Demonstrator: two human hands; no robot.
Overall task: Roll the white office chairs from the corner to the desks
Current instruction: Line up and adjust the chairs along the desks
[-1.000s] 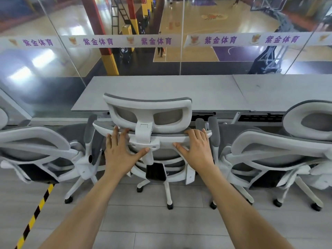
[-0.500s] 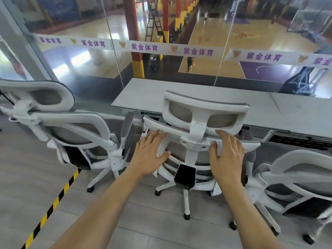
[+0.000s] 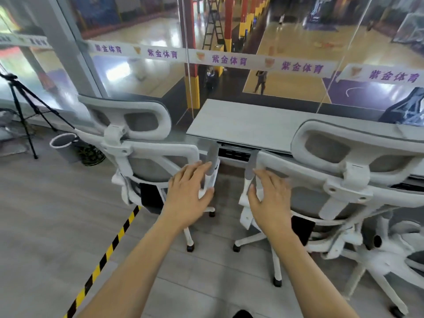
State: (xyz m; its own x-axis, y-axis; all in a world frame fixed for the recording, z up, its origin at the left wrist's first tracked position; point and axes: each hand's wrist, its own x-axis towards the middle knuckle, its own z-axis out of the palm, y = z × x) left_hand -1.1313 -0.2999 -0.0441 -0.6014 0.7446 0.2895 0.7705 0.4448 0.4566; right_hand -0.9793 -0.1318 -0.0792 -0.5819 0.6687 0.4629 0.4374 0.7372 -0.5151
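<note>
Two white office chairs with grey mesh face the grey desk [image 3: 252, 125] by the glass wall. The left chair [image 3: 137, 143] stands just past the desk's left end. The right chair [image 3: 344, 171] is pushed against the desk's front. My left hand [image 3: 188, 196] hovers open in front of the left chair's right armrest, fingers spread. My right hand [image 3: 268, 198] is open too, its fingers lying over the left edge of the right chair's back and armrest post. Neither hand closes around anything.
A third chair's white star base [image 3: 378, 260] lies at the lower right. A black tripod [image 3: 23, 106] and a grey bin [image 3: 62, 143] stand at the left. Yellow-black tape [image 3: 110, 246] runs diagonally across the grey floor. Glass panels [image 3: 229, 60] rise behind the desk.
My view has swung left. Both hands have come off the top rail of the middle chair's back and now sit in the gap between two chairs.
</note>
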